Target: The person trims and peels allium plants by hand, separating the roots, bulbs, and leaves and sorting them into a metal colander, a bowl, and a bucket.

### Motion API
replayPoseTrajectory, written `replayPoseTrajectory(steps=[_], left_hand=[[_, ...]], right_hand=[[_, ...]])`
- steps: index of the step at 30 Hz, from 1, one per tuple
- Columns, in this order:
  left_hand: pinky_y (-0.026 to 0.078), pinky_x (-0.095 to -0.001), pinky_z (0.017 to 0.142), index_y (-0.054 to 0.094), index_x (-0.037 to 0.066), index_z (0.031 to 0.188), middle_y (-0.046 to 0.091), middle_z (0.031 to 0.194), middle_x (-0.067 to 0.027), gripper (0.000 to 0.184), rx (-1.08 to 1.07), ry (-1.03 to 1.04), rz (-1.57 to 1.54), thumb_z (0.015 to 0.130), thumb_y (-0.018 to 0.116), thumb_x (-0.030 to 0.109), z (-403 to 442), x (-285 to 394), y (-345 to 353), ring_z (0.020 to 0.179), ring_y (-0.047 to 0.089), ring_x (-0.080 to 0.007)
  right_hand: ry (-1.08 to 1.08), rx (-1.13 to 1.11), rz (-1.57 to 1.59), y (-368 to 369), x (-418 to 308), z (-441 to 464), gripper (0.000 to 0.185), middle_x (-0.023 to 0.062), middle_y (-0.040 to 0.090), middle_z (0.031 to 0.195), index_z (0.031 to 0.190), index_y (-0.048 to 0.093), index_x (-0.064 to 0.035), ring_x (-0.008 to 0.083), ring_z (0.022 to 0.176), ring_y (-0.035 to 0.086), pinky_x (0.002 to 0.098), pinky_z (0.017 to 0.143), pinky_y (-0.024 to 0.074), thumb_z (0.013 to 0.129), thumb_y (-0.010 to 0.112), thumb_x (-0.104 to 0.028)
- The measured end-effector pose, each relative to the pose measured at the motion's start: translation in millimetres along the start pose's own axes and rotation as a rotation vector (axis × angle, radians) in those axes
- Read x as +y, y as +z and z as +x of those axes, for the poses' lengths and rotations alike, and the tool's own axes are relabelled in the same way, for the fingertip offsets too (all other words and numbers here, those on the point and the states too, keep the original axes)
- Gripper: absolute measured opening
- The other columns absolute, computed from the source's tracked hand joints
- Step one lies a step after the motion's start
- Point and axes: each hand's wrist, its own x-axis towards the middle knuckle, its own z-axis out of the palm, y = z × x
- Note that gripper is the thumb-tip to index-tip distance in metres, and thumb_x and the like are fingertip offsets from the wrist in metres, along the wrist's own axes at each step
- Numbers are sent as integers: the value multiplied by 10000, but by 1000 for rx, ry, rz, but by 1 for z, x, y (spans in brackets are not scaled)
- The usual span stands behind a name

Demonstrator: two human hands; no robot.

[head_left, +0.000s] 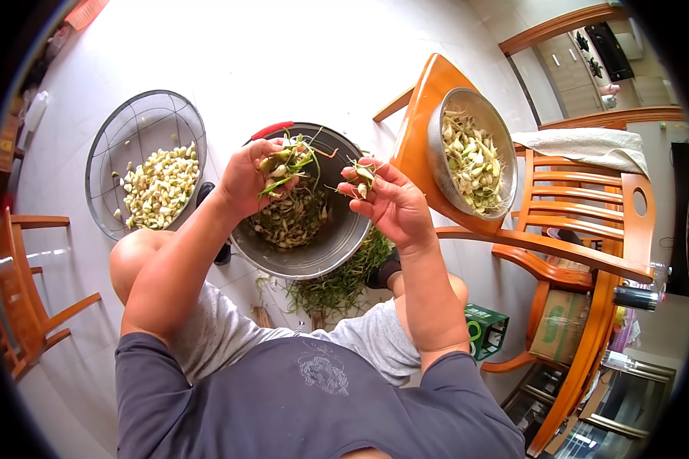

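My left hand is closed around a bunch of small pale bulbs with green stems, above the left part of a dark metal basin. Across from it, over the basin's right rim, my right hand faces palm up with its fingers curled round a few small bulbs with roots. The two hands are apart. Inside the basin lies a heap of similar bulbs and stems, partly hidden by the held bunch. A red grip shows on the basin's upper left rim.
Peeled pale cloves lie in a round mesh tray at the left. A metal colander of bulbs stands on an orange wooden stool. Green trimmings lie below the basin. Wooden chairs stand at both sides; a green box is near my right knee.
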Motion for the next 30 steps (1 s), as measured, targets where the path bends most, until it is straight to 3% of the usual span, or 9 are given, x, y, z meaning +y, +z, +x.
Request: replayPoseTrajectory(steps=[4,7,8,13,15,22,23,30], left_hand=[[525,-293,599,562,82,1040,628,870,-57,264,119,14,-30,827,540,235,-6,1,15,710,621,-183],[545,-293,641,554,82,1051,630,909,-55,261,98,5,-32,826,544,214,-7,2,20,733,623,-185],[549,-325,655,513,79,1019,635,949,-77,196,-17,-19,-71,842,525,163,-5,4,15,768,615,-187],[548,-318,633,525,75,1020,628,918,-61,207,-194,-16,-59,839,515,175,6,1,9,728,616,-177],[548,-314,629,537,73,1012,626,903,-57,203,-136,21,-27,836,511,171,1,1,19,707,614,-172],[536,-306,575,552,78,973,621,843,-47,181,-212,23,1,828,511,179,5,-3,19,659,613,-173],[536,-305,567,551,84,969,621,839,-43,174,-213,12,19,828,510,179,3,-2,20,650,614,-173],[527,-277,517,545,103,951,626,799,-30,144,-78,28,17,831,505,173,2,-6,34,580,609,-163]], right_hand=[[-57,10,19,-5,2,-1,293,229,573,1193,1206,551,-17,347,1087,598,406,863,566,914,521,-11],[-104,60,48,-8,-3,-4,230,214,587,1165,1120,599,-28,335,1048,617,403,858,571,897,554,4],[-117,83,51,-8,-8,-5,206,211,590,1157,1092,610,-29,331,1034,623,401,855,573,895,560,2],[-254,206,-4,9,-54,-21,149,194,600,1099,1032,620,-19,310,982,638,384,832,586,912,534,2],[-318,273,-6,14,-83,-32,120,182,631,1013,1004,618,2,302,968,634,386,835,573,903,554,9],[-558,408,-141,-14,-169,-53,105,156,639,985,950,622,36,277,961,623,376,874,537,892,535,30],[-555,378,-177,-38,-179,-53,112,169,631,1003,973,624,29,308,992,610,404,896,531,885,568,-8],[-570,555,-108,-81,-195,-53,170,168,644,987,952,609,16,294,959,619,403,838,526,936,518,-127]])
